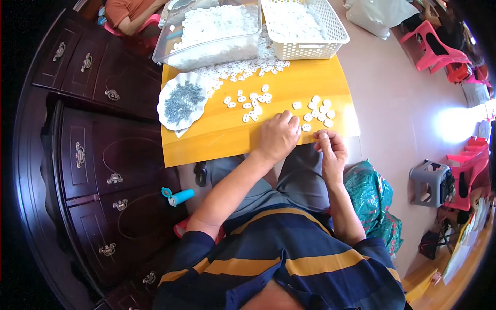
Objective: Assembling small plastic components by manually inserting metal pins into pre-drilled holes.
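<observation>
My left hand (279,135) rests on the yellow wooden table (217,144) with its fingers curled down; whatever they hold is hidden beneath them. Just right of it, at the table's near edge, my right hand (332,148) is closed with thumb and forefinger pinched together. Anything in that pinch is too small to make out. Beyond my right hand lies a loose group of small white plastic pieces (315,113). Another group of white two-holed pieces (253,96) is spread beyond my left hand. A scalloped white plate (166,120) heaped with small grey metal pins or screws (183,102) stands at the left.
At the table's far side, a clear plastic bin (217,59) and a cream perforated basket (310,50) hold many white pieces. Dark drawers (113,150) line the left. A green plastic bag (369,191) stands right of my legs. Another person's arm (139,20) shows far left.
</observation>
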{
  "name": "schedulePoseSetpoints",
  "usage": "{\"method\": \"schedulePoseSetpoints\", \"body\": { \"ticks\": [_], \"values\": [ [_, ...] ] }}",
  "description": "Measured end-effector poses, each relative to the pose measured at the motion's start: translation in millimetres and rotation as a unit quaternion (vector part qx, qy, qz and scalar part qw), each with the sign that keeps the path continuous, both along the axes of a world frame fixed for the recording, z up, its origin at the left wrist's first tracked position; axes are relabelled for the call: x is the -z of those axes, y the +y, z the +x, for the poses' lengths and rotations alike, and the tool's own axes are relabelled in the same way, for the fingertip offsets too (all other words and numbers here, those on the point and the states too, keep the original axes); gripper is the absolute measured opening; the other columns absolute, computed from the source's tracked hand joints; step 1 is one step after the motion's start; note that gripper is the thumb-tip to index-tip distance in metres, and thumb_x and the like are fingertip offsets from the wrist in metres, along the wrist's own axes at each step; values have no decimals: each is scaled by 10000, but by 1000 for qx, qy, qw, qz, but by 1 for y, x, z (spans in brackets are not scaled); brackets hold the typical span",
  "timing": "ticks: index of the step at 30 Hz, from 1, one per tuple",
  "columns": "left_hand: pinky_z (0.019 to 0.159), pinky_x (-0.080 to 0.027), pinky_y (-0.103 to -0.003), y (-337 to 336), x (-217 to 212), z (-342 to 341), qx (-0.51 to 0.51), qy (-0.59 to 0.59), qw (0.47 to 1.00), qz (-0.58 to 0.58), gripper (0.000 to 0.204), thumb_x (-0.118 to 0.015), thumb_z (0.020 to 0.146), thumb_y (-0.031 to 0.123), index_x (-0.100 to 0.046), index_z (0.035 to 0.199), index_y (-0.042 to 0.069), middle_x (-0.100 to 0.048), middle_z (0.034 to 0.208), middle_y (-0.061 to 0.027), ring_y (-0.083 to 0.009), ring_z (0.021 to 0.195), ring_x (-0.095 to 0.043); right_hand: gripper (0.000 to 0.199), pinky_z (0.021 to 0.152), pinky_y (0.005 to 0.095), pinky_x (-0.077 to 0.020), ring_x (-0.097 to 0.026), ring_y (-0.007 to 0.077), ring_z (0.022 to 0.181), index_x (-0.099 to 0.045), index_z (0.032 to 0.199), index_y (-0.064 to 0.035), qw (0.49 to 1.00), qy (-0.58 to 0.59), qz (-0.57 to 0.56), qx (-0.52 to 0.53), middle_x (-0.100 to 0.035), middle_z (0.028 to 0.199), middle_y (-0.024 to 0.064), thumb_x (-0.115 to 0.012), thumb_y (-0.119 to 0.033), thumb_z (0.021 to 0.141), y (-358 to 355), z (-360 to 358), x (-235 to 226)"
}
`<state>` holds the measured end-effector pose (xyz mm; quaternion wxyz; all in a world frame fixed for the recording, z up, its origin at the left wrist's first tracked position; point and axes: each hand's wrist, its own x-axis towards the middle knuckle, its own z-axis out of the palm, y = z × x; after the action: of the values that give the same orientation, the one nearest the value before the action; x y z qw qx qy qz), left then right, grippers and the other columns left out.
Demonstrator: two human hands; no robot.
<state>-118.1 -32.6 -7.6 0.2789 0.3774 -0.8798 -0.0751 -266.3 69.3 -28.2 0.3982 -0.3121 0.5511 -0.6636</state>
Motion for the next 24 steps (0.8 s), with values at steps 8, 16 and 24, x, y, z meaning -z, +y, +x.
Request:
{"method": "schedulePoseSetpoints", "body": {
  "ticks": [8,16,24],
  "values": [
    [673,-562,-416,-5,8,5,33,36,999,-19,119,-706,874,164,-642,834,71,-609,861,-89,-272,795,-670,137,708,212,-509,-609,69,759,-708,1067,-24,1000,8,-14,-14,-730,987,32,-641,-141,1046,-2,4,-6],
    [703,-571,-401,-5,8,10,28,52,998,7,108,-732,864,142,-695,940,76,-630,882,-80,-275,805,-680,131,703,214,-509,-608,69,756,-706,1062,-28,1000,-2,-9,-8,-726,976,29,-640,-141,1046,2,3,-6],
    [718,-577,-387,-10,18,11,45,41,998,-16,117,-719,865,137,-687,939,51,-633,887,-100,-276,808,-683,127,704,219,-511,-608,75,756,-700,1060,-20,1000,-10,-15,-15,-718,970,30,-638,-130,1046,2,8,-9]
  ]
}}
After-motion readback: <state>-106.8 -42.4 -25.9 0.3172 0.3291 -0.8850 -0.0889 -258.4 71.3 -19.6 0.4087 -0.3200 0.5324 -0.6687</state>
